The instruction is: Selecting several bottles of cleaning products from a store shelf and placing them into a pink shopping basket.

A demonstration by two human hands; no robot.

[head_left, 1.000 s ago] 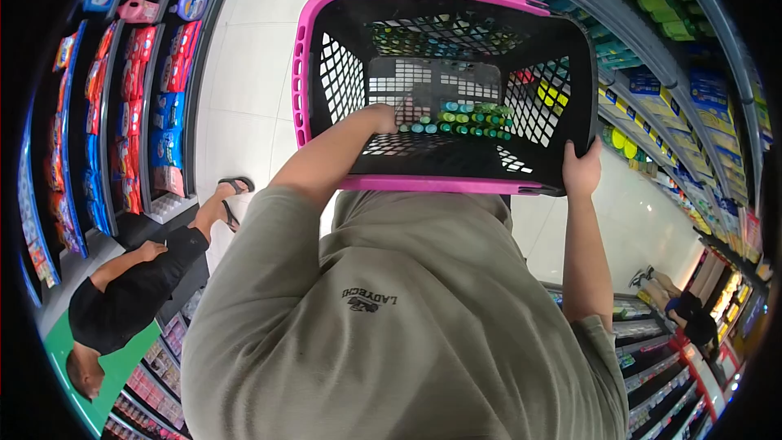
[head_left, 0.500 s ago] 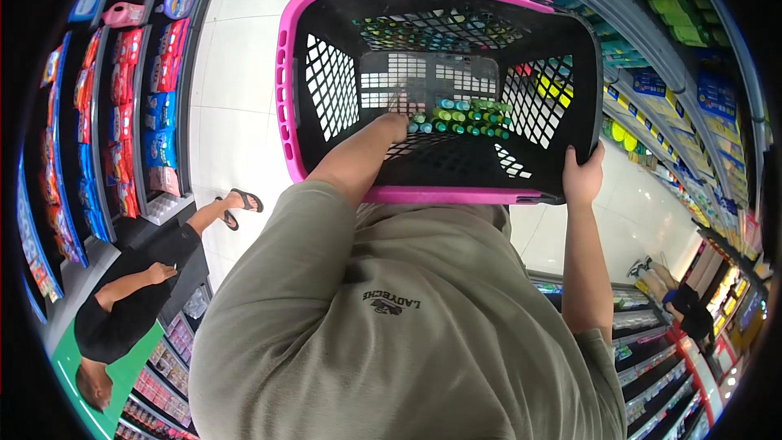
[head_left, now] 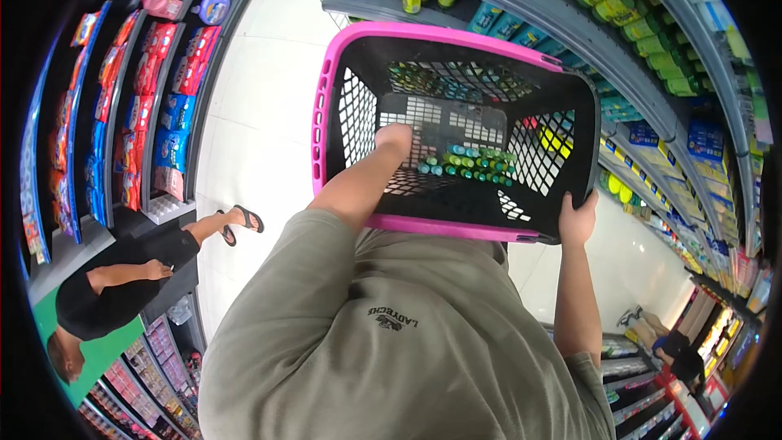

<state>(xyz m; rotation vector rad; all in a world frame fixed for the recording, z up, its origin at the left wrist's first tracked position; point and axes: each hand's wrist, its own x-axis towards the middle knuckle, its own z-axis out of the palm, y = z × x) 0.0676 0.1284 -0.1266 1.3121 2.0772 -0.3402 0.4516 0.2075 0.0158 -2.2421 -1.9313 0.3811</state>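
A large black shopping basket (head_left: 464, 210) with a pink rim is held in front of my body, its open top facing me. My right hand (head_left: 578, 218) is wrapped round the right edge of the basket near its lower corner, thumb on the inner side. My left hand (head_left: 394, 138) reaches down into the basket at its left part. Its back is toward me and its fingers are hidden, so what it holds, if anything, does not show. Right of it, several small bottles (head_left: 476, 167) with green and light blue tops stand in rows on the basket's bottom.
Ahead and to the right run shelves with green bottles (head_left: 617, 8) and yellow and blue packs (head_left: 710, 151). On the left, a shelf holds red pouches (head_left: 197, 57) and jugs (head_left: 216, 6). A person (head_left: 130, 277) in black stands at the left; another person (head_left: 683, 350) is farther right.
My left hand has drawn back from the bottles toward the basket's left side. The basket sits lower and farther right in view. My right hand keeps its hold on the edge.
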